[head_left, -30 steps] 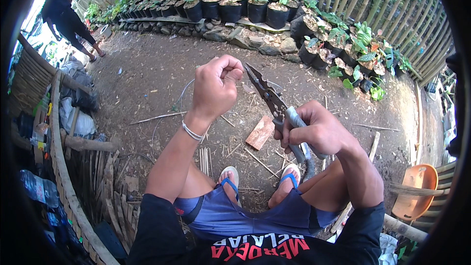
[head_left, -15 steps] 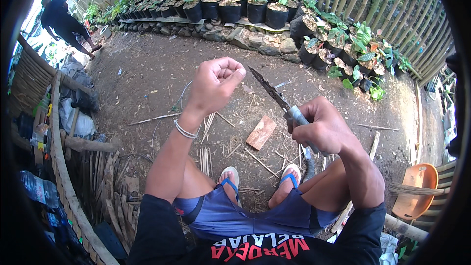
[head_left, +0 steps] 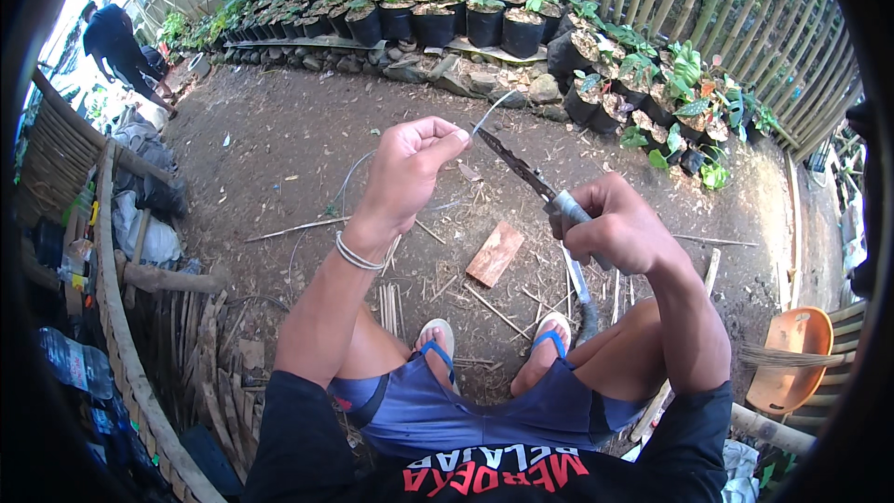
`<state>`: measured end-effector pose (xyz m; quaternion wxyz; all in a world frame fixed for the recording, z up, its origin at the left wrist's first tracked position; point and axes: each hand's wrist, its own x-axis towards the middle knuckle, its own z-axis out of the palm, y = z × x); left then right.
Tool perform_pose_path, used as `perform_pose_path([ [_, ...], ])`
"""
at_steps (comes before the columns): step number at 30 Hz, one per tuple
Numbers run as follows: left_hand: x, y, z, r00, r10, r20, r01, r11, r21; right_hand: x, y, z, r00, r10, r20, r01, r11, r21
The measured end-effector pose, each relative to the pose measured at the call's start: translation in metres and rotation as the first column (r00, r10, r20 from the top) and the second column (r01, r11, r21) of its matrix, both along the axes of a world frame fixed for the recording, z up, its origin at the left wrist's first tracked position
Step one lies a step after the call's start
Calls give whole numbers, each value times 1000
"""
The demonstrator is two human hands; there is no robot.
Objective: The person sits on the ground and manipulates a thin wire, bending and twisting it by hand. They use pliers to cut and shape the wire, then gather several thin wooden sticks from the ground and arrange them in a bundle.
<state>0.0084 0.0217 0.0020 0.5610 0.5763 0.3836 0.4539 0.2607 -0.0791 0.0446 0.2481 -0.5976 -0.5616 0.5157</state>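
My left hand (head_left: 414, 168) is raised in front of me, thumb and fingers pinched on a thin pale wire-like strand. The free end of the strand (head_left: 494, 112) sticks up past the fingertips, and a loose curve of similar strand shows beside the wrist. My right hand (head_left: 610, 224) is wrapped round the grey handle of a knife (head_left: 512, 160). Its dark, notched blade points up and left, the tip close to the left fingertips and the strand; whether they touch I cannot tell. A wooden block (head_left: 495, 254) lies on the ground below.
A second blade with a dark, curved handle (head_left: 588, 321) lies by my right foot. Thin sticks (head_left: 391, 307) are scattered about. Potted plants (head_left: 433, 26) line a stone edge ahead. An orange scoop (head_left: 792, 359) is at right, a bamboo rail (head_left: 140, 382) at left. A person (head_left: 121, 47) stands far left.
The strand's free end now shows above my left fingertips. Both hands have shifted slightly, the knife staying by the left hand. The far person has bent forward.
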Motion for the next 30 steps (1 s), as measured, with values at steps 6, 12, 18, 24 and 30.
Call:
perform_pose_path([
  [6,-4,5,-5,993,-82,87,87,995,-57,4,6,-23,987,108,120,-138,948,286],
  [12,-5,8,-8,1000,-16,-22,17,999,41,-11,0,-35,971,-6,237,-118,855,505],
  [18,-4,9,-10,999,26,-48,-23,998,60,-11,5,-38,994,33,103,-55,975,216],
  [24,-5,8,-11,999,12,-43,-11,1000,27,-16,13,-47,985,70,-157,-58,995,79],
  [30,-9,10,-11,997,-42,-70,41,999,-15,-27,1,-41,997,37,71,-49,984,169],
])
